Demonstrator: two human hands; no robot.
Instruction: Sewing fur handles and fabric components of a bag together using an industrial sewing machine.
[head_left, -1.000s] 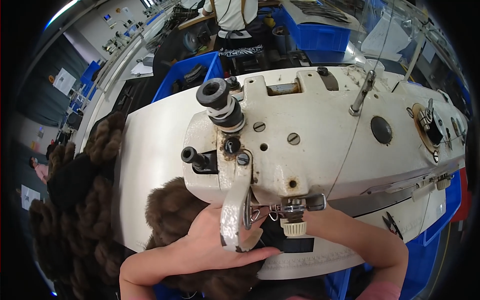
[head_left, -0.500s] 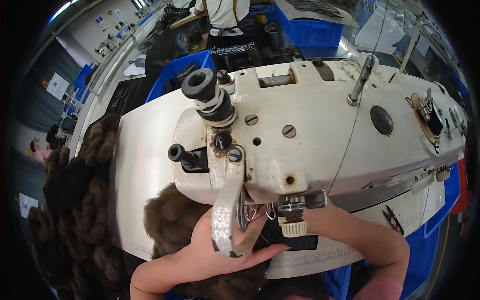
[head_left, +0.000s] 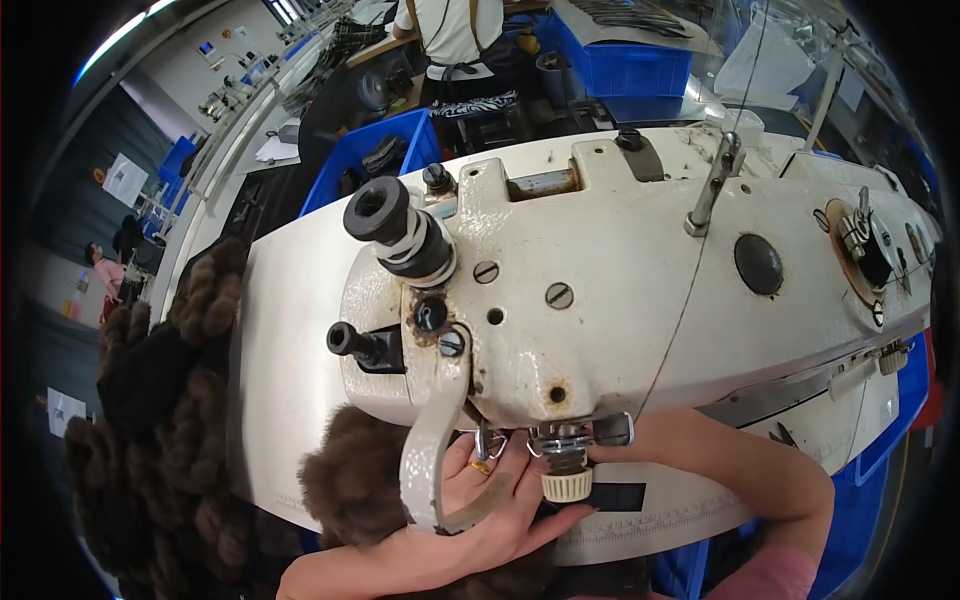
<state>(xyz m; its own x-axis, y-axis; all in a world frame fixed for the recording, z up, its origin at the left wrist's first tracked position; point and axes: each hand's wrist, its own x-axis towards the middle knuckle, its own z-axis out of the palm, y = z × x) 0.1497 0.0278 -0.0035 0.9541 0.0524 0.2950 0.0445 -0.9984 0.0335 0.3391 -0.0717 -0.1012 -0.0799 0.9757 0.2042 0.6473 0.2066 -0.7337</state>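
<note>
My left hand [head_left: 490,515] lies beside a piece of brown fur [head_left: 352,472], under the needle end of a white sewing machine [head_left: 640,270]. Its thumb is stretched out to the right and the fingers reach forward, a ring on one; the curved white lever [head_left: 424,470] crosses in front of it. My right hand [head_left: 622,440] comes in from the right behind the tension knob [head_left: 567,485]. Its fingers are hidden by the machine head. Needle and presser foot cannot be made out. More dark fur shows below my left forearm.
Bundled brown fur strips [head_left: 195,440] heap up at the left of the white table [head_left: 280,330]. Partly hidden thread snips [head_left: 783,436] lie right of my right forearm. Blue bins [head_left: 375,150] stand beyond the machine, where another person [head_left: 455,45] is. A thread runs down to the machine.
The whole view has shifted, with the machine head now lower and slightly left. More of my left hand's fingers and its ring show. The snips are now mostly covered.
</note>
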